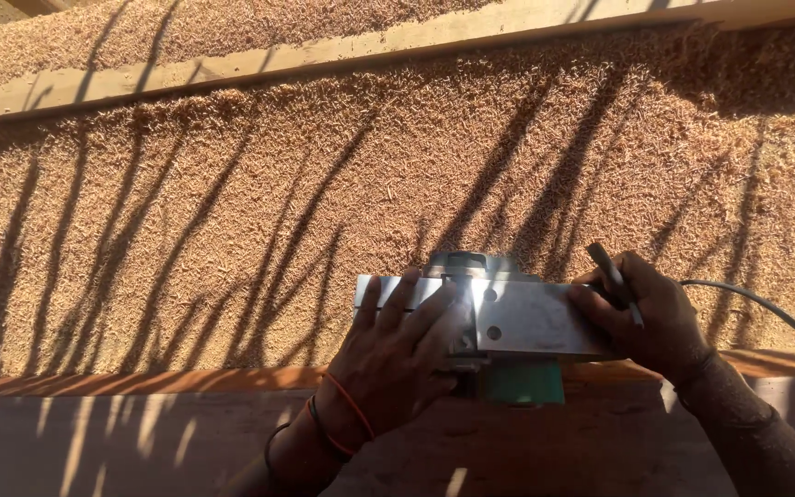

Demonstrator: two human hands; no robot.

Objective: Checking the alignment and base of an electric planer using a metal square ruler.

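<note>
Across a reddish wooden plank [140,379] edged by heaped wood shavings [232,212] lies an upturned electric planer with a flat metal sole and green body [517,317]. Left hand [396,354] presses spread fingers on the sole; right hand [641,317] wraps its corded end, pinching a thin dark tool [615,281]. It looks heavy, rigid, smooth; best held at both ends.

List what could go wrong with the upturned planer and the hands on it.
The left hand lies flat on the metal sole of the electric planer, fingers by the cutter slot; a start-up could cut them. The right hand holds a thin dark tool over the sole; it could slip. The black cord trails right and might snag. Wood shavings could hide small parts.
</note>
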